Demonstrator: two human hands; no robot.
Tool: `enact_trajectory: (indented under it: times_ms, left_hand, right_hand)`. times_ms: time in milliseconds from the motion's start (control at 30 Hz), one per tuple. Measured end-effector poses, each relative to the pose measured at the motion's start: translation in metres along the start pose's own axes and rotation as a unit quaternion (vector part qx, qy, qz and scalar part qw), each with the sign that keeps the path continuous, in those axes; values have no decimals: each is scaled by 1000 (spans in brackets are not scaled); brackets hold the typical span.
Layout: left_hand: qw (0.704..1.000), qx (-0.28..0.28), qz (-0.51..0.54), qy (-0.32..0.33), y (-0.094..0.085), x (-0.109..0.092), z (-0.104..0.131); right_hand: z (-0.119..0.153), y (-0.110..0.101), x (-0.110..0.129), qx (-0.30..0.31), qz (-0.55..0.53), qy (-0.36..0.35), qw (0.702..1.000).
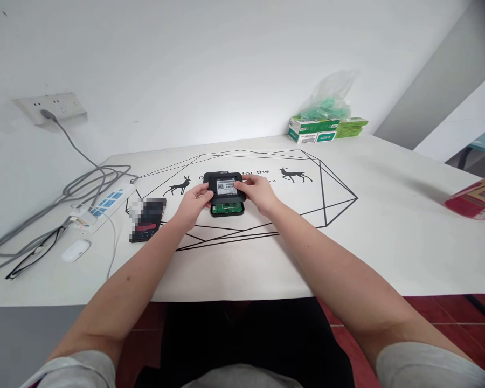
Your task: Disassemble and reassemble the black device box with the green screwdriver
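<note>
Between my hands is a black plastic cover (222,197) with a white printed label (226,186) on its face. My left hand (194,202) pinches its left edge, thumb on top. On the opposite edge my right hand (258,193) grips it the same way, its thumb by the label. Below the cover's near edge shows a green circuit board (227,208) in a black lower casing (227,214). The cover hides most of the board. Whether the two parts touch I cannot tell.
Left of my hands lies a phone (149,218), its screen partly blurred. Further left are a power strip (109,205), grey cable (70,188), glasses (36,252) and a white earbud case (76,250). Green boxes (313,129) stand at the back right, and a red package (475,199) is far right.
</note>
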State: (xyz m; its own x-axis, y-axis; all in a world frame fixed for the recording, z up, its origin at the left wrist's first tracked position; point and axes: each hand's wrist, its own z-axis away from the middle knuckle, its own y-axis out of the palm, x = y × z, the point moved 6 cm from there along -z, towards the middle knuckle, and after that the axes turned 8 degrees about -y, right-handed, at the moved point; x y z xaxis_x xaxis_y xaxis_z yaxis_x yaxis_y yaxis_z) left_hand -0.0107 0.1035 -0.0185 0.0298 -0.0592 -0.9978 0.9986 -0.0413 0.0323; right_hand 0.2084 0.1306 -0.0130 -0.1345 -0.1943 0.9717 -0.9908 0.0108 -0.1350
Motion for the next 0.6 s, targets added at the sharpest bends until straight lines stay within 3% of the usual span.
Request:
enact_trajectory:
  times_ms: [100, 200, 300, 400, 500, 600]
  left_hand:
    - [996, 39, 75, -1, 5, -7, 3]
    - [989, 37, 144, -30, 4, -7, 4]
    - [979, 27, 200, -24, 1, -9, 5]
    - [980, 71, 186, -19, 4, -11, 9]
    - [981, 115, 137, -76, 11, -5, 11]
    - [979, 76, 137, -127, 9, 2, 10]
  right_hand:
    - [2, 3, 3, -4, -165, 32, 986]
    - [6, 9, 11, 24, -302, 31, 953]
    - [12, 17, 16, 60, -340, 41, 938]
    - [17, 25, 15, 75, -354, 74, 929]
    - [15, 20, 13, 16, -367, 75, 927]
    - [13, 13, 11, 20, -342, 79, 936]
